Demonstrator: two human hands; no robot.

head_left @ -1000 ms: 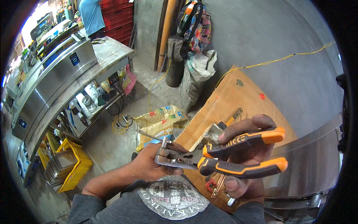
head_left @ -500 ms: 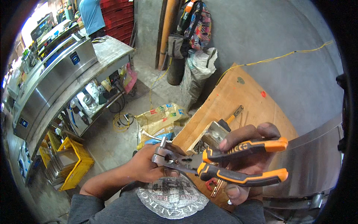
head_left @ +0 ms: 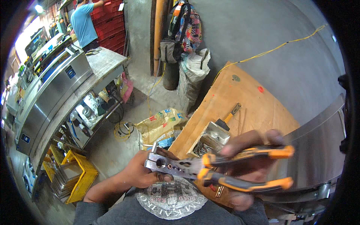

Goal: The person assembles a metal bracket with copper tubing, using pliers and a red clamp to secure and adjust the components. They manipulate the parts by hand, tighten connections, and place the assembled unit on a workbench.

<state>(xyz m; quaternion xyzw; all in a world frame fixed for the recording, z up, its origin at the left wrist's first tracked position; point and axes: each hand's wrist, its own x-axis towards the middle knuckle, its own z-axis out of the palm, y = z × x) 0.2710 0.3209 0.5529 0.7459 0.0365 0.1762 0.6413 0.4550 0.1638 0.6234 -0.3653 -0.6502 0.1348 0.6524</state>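
A pair of pliers [head_left: 191, 167] with a grey metal head and orange-and-black handles lies across in front of my chest. Round holes and notches show in its flat head. My left hand [head_left: 140, 170] is closed about the head end, thumb below it. Beside those fingers a short silver rod end [head_left: 154, 147] sticks up; whether it belongs to the pliers cannot be told. Behind the spread handles, my right hand [head_left: 249, 165] grips them, fingers over the upper one and thumb under the lower. Motion blurs this hand and the handles.
A plywood board [head_left: 258, 108] bears a hammer [head_left: 228, 116] and a box of small metal parts [head_left: 210, 140]. Steel benching [head_left: 56, 97] curves along the left, above a yellow crate [head_left: 84, 178]. A person in a blue shirt [head_left: 84, 24] stands by red crates [head_left: 108, 26].
The pliers' head has shifted slightly left and turned, showing its holes more plainly. My right hand has moved a little right and down with the handles. The far person's arm now reaches the red crates.
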